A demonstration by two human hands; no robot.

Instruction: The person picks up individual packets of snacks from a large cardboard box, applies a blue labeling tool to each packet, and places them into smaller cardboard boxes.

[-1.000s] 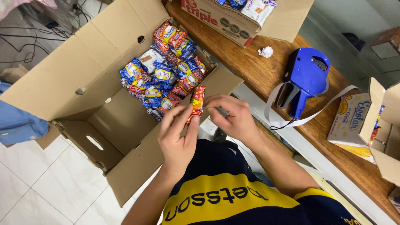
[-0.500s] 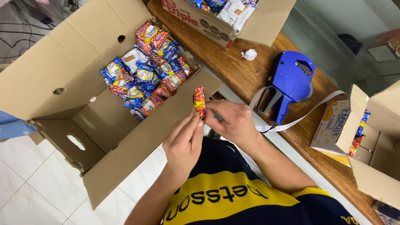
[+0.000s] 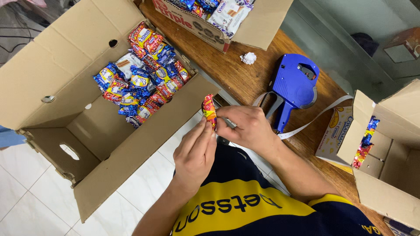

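Floor: white tiles [image 3: 26, 196] at near left, under the big box.
Left hand: the left hand [image 3: 194, 150] is near centre, fingers pinched on the lower end of a snack packet.
Right hand: the right hand [image 3: 245, 126] is just right of it, fingers closed on the same packet's side; the two hands touch.
Snack packet: one small snack packet [image 3: 209, 109] in red, yellow and orange wrap, held upright between both hands, above the gap between the big box and the surface.
Big box: one open cardboard box [image 3: 52, 74] at left, flaps spread, its near half bare.
Packets in the box: a heap of small wrapped packets [image 3: 142, 81] in blue, red and orange in the box's far corner; too many and too overlapped to count.
Surface: brown wooden surface [image 3: 236, 74] running from far centre to near right.
Label gun: one blue label gun [image 3: 294, 87] lying on the surface, just beyond the right hand, a white tape strip [image 3: 323, 114] trailing to its right.
Paper ball: one small crumpled white paper ball [image 3: 248, 57] left of the gun.
Right box: one open cardboard box [image 3: 393, 175] at the right edge, a colourful packet strip [image 3: 365, 142] hanging at its flap.
Far box: one printed carton [image 3: 205, 26] at the far edge, holding packets.
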